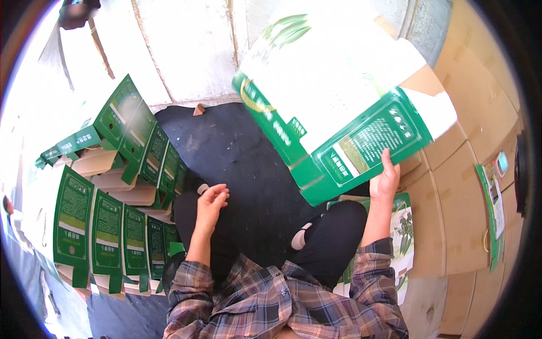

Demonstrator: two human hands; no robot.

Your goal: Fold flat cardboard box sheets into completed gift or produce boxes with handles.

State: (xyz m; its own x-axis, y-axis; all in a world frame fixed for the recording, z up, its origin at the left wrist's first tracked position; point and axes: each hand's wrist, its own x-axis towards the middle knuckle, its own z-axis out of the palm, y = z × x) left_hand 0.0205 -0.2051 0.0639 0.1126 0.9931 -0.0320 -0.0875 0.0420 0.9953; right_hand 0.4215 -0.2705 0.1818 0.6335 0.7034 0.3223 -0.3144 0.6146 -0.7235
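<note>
My right hand (385,179) pinches a green-and-white printed cardboard carton sheet (350,121) by its near edge, ahead, to my right | my left hand (210,207) empty, loosely curled | one-edge grip could let it sag and crease

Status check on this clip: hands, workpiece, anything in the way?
Left hand apparently empty, fingers loosely curled. Right hand gripping green-and-white carton blank at its lower right edge. Green cartons crowd the left side, apart from the blank.
</note>
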